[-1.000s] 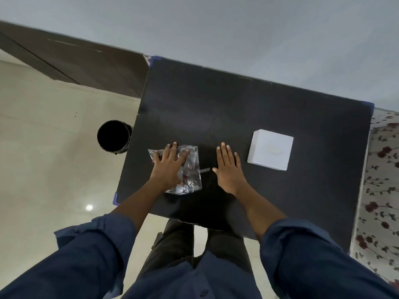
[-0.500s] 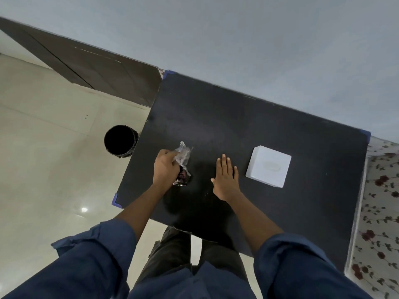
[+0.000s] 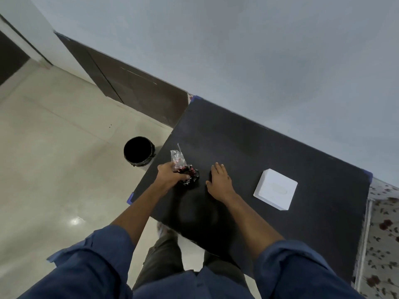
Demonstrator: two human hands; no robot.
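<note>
A crumpled clear plastic wrapper (image 3: 180, 164) with dark red print sits near the left edge of the black table (image 3: 269, 152). My left hand (image 3: 170, 176) grips the wrapper, fingers curled round its lower part, and its clear upper end sticks up above my fist. Flat on the table just right of the wrapper lies my right hand (image 3: 220, 181), fingers straight, holding nothing. A white square box (image 3: 276, 192) rests on the table further right.
A round black bin (image 3: 139, 151) stands on the pale tiled floor just off the table's left edge. A grey wall runs behind the table. Flower-patterned cloth (image 3: 384, 229) lies at the right. My legs are under the table's near edge.
My left hand went from lying flat on the spread wrapper to bunching it up and gripping it. My view has swung, so the table sits lower and further right. The right hand stays flat.
</note>
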